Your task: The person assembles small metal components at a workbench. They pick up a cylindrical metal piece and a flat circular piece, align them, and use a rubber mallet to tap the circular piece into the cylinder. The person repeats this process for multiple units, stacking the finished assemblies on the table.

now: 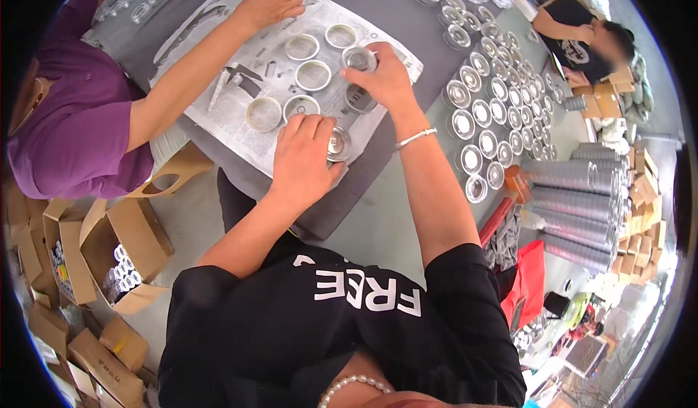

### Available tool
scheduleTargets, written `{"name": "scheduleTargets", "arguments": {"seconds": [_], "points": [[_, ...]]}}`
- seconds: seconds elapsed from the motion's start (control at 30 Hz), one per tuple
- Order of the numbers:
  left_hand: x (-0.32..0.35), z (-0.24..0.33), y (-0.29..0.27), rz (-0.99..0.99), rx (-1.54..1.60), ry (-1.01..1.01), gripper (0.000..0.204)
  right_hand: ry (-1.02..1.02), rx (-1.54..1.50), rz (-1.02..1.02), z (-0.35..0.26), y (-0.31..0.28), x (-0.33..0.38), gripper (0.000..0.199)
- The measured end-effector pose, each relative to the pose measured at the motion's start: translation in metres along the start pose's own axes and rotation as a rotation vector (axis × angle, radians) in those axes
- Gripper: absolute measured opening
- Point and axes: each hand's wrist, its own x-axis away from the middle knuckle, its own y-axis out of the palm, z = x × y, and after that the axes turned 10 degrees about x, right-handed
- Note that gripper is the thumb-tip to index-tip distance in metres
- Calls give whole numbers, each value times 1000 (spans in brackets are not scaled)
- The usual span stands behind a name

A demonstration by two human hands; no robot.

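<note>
My left hand (305, 157) is closed on a small round silver tin (339, 144) at the near edge of a newspaper sheet (240, 95). My right hand (382, 77), with a thin silver bracelet on its wrist, pinches another round tin (360, 59) from above, just over a dark round piece (358, 99) on the paper. Several open round tins with pale insides (313, 75) lie on the newspaper between and beyond my hands.
A person in a purple top (73, 124) leans in from the left, one hand (273, 5) resting on the newspaper. Rows of shiny tins (502, 95) cover the grey table on the right. Long stacked tin columns (574, 204) lie beside them. Open cardboard boxes (120, 255) sit lower left. Another person (582, 37) works at top right.
</note>
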Motion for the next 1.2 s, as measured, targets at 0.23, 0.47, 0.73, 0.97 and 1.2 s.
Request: {"name": "scheduleTargets", "arguments": {"seconds": [0.23, 0.47, 0.73, 0.97, 1.2], "points": [[28, 42, 68, -229, 382, 127, 73, 71, -81, 426, 76, -35, 160, 71], [32, 54, 94, -351, 287, 151, 93, 103, 310, 404, 124, -34, 254, 82], [-21, 57, 127, -210, 277, 81, 109, 319, 10, 618, 136, -27, 266, 90], [-50, 93, 160, -260, 124, 85, 150, 329, 317, 727, 162, -38, 278, 126], [-140, 101, 200, -319, 88, 72, 154, 506, 351, 757, 175, -50, 205, 136]]}}
